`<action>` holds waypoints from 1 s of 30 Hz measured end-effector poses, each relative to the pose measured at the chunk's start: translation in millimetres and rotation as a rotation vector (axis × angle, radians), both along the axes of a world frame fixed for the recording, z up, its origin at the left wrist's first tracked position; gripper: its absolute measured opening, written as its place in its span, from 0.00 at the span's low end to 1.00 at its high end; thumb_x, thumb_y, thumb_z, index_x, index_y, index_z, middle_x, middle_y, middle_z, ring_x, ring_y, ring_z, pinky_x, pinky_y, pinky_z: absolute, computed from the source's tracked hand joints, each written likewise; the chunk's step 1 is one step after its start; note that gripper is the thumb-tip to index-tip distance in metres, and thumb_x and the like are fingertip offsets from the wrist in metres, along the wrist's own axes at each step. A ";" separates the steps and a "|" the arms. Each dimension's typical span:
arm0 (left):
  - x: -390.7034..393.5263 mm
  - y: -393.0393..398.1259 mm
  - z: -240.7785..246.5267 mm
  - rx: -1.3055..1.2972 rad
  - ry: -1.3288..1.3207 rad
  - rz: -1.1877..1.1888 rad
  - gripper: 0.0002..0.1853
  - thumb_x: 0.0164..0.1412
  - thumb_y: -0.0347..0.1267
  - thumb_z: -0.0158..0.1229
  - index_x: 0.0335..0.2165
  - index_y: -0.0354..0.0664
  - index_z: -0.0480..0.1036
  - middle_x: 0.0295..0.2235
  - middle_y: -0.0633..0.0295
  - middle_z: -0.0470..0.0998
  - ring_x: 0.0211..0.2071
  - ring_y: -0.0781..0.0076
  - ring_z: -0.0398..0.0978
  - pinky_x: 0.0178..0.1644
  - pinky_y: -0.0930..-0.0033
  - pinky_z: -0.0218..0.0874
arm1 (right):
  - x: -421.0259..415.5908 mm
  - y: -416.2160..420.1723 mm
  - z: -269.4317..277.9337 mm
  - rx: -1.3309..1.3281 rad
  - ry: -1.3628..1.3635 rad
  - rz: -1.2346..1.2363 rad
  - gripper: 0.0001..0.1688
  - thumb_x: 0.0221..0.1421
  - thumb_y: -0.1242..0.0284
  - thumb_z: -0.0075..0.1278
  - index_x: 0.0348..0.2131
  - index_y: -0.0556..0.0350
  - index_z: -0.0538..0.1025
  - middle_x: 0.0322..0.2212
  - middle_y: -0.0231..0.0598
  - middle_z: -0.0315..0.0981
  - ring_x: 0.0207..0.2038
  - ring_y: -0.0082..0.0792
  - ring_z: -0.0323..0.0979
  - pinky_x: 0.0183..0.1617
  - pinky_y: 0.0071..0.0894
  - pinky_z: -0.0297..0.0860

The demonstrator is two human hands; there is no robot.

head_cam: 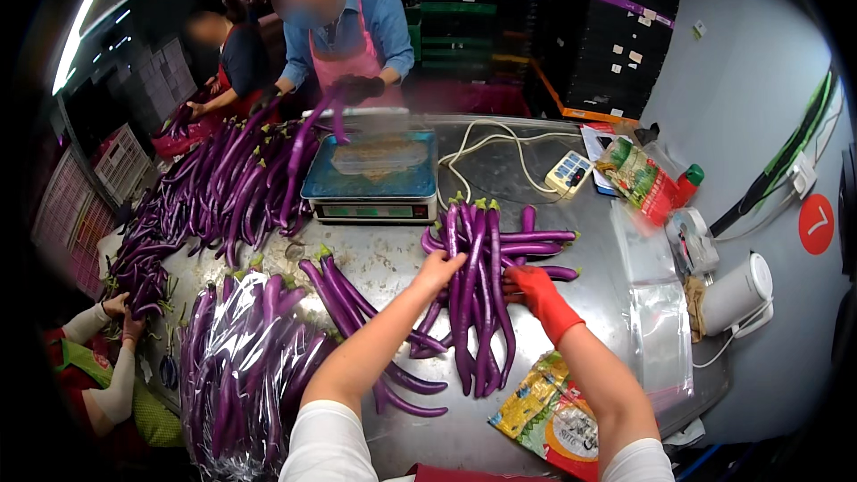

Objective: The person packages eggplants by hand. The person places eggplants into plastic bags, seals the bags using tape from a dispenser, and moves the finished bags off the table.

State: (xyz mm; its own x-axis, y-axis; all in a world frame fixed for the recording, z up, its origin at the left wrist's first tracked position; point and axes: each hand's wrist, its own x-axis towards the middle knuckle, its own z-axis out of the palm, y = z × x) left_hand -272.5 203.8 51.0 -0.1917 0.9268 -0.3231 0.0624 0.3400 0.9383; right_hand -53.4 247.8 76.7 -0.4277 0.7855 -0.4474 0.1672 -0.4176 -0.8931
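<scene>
Several long purple eggplants (pixel 479 294) lie lengthwise in front of me, stems pointing away, across other eggplants (pixel 535 249) set crosswise. My bare left hand (pixel 438 271) grips the bunch's left side, thumb on top and fingers partly hidden. At its right side is my right hand (pixel 542 298), in a red rubber glove; its fingertips touch the eggplants, but their grip is partly hidden. Loose eggplants (pixel 351 298) fan out left of my left forearm. Nearer, at the left, clear plastic wraps a big bundle of eggplants (pixel 248 361).
A digital scale (pixel 378 167) stands beyond, beside a large eggplant heap (pixel 221 181). A co-worker in a pink apron (pixel 345 67) handles eggplants there. To the right are a power strip (pixel 569 174), clear plastic bags (pixel 659 328) and a white kettle (pixel 733 294). A printed bag (pixel 552 408) lies near me.
</scene>
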 end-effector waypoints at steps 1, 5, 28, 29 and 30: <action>-0.8 4.3 -25.2 0.100 -0.024 0.053 0.23 0.55 0.40 0.57 0.40 0.29 0.67 0.30 0.59 0.75 0.26 0.75 0.71 0.27 0.76 0.62 | -17.3 -0.4 -9.4 0.006 0.013 0.033 0.25 0.53 0.57 0.49 0.41 0.59 0.72 0.33 0.36 0.71 0.33 0.29 0.70 0.35 0.29 0.68; 10.1 0.2 -38.0 0.184 -0.126 0.148 0.20 0.55 0.33 0.56 0.43 0.31 0.65 0.34 0.56 0.74 0.33 0.71 0.73 0.38 0.71 0.66 | -49.0 -6.4 0.6 -0.070 -0.127 0.086 0.26 0.51 0.55 0.51 0.40 0.58 0.73 0.26 0.28 0.69 0.26 0.23 0.63 0.30 0.25 0.63; 68.2 -35.5 48.2 0.621 -0.400 0.662 0.29 0.61 0.34 0.49 0.55 0.30 0.51 0.50 0.46 0.65 0.51 0.60 0.64 0.55 0.67 0.53 | -54.8 -25.9 50.9 -0.049 0.390 0.285 0.36 0.53 0.66 0.53 0.56 0.57 0.58 0.51 0.33 0.62 0.52 0.26 0.61 0.56 0.27 0.56; 63.6 -45.0 56.9 0.654 -0.530 0.554 0.32 0.64 0.40 0.44 0.57 0.30 0.47 0.55 0.48 0.60 0.56 0.62 0.58 0.58 0.68 0.48 | -62.0 -43.5 86.7 -0.012 0.343 0.416 0.41 0.49 0.67 0.57 0.57 0.58 0.57 0.50 0.35 0.62 0.51 0.28 0.62 0.55 0.27 0.58; 63.6 -50.8 59.5 0.660 -0.594 0.547 0.30 0.65 0.42 0.42 0.57 0.33 0.50 0.53 0.53 0.61 0.54 0.67 0.59 0.58 0.69 0.48 | -63.4 -49.1 93.6 0.070 0.251 0.441 0.42 0.47 0.68 0.58 0.57 0.58 0.57 0.50 0.35 0.63 0.50 0.28 0.62 0.54 0.27 0.59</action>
State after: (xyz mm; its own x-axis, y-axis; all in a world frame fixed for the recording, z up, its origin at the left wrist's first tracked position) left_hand -208.9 153.0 110.5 -0.6142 0.7883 0.0367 -0.4783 -0.4089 0.7772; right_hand -116.7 198.6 170.4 -0.8129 0.5302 -0.2410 0.0911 -0.2931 -0.9517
